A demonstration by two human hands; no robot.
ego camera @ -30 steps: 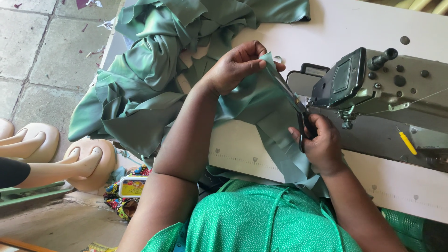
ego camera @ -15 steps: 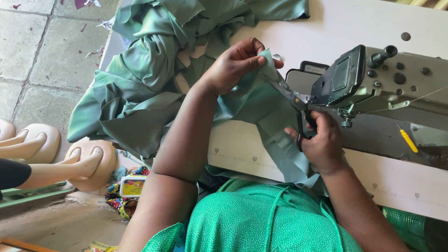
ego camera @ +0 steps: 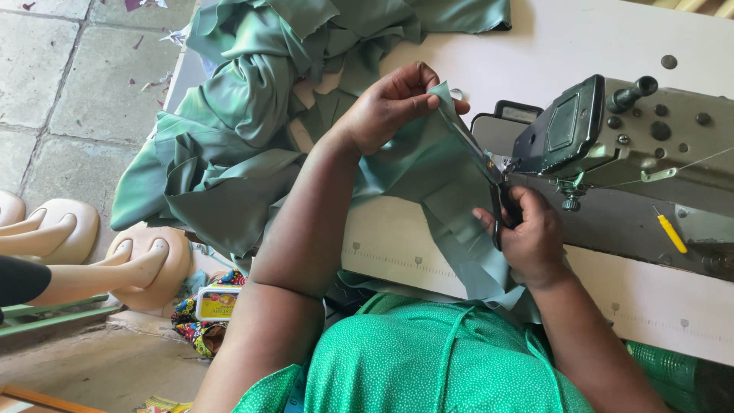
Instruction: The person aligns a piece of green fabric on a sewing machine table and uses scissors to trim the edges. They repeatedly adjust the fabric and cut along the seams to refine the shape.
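Note:
My left hand (ego camera: 386, 107) pinches the upper edge of a green fabric piece (ego camera: 428, 176) and holds it taut above the white table (ego camera: 581, 46). My right hand (ego camera: 527, 233) grips a pair of dark scissors (ego camera: 489, 180), whose blades lie along the stretched edge of the fabric. The hand sits right in front of a grey sewing machine (ego camera: 627, 153). The fabric's lower end hangs down over the table's front edge toward my green dotted top.
A large heap of the same green cloth (ego camera: 252, 115) covers the table's left end and spills over it. Pale mannequin parts (ego camera: 115, 260) lie on the tiled floor at left, with a small yellow tin (ego camera: 216, 304) and colourful scraps below the table.
My left hand has shifted slightly, keeping the fabric edge taut. The scissors in my right hand have worked a little along the edge near the machine.

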